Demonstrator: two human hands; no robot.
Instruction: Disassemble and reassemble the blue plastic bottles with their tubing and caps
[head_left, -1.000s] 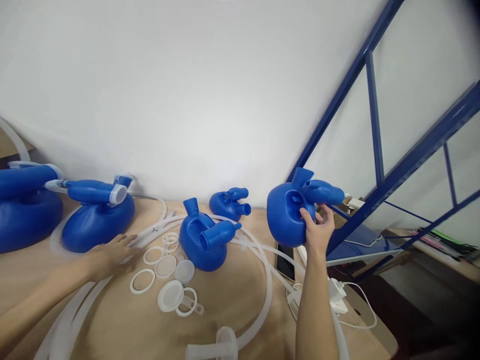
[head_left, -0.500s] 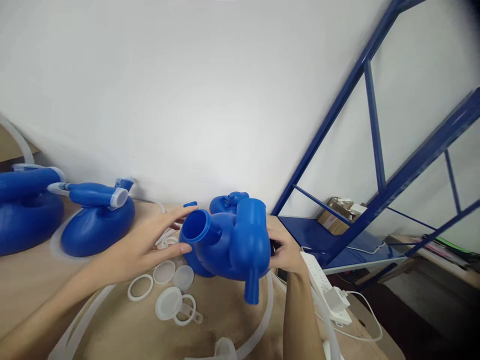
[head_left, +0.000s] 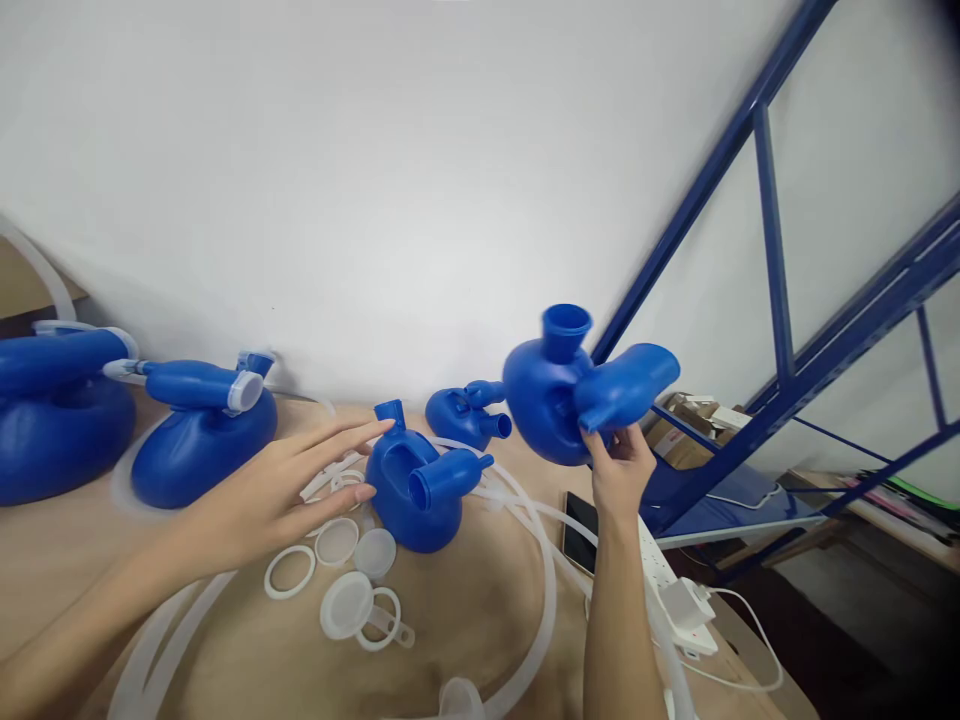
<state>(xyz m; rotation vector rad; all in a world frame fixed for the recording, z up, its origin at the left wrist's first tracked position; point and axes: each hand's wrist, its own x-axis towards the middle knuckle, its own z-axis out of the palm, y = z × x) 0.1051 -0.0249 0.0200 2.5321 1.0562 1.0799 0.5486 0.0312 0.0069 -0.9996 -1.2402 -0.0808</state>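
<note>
My right hand point(head_left: 621, 468) grips a hollow blue plastic bottle point(head_left: 544, 395) from below and holds it raised in front of the wall. The bottle has a round body, an uncapped neck pointing up and a tubular handle with an open end. My left hand point(head_left: 300, 490) stretches over the table with its fingers apart, holding nothing. Its fingertips are at the left side of another blue bottle point(head_left: 420, 530) on the table; whether they touch it I cannot tell. White rings point(head_left: 290, 572) and translucent caps point(head_left: 346, 605) lie below my left hand.
Two blue bottles with white caps, one nearer point(head_left: 202, 440), stand at the left. A further blue bottle point(head_left: 457, 415) lies by the wall. Clear tubing point(head_left: 544, 600) loops over the table. A phone point(head_left: 580, 530), a power strip point(head_left: 690, 630) and a blue metal frame point(head_left: 776, 250) are at the right.
My right hand has carried its bottle up and to the right and turned it. The bottle behind it now shows fully. My left hand stays nearly in place.
</note>
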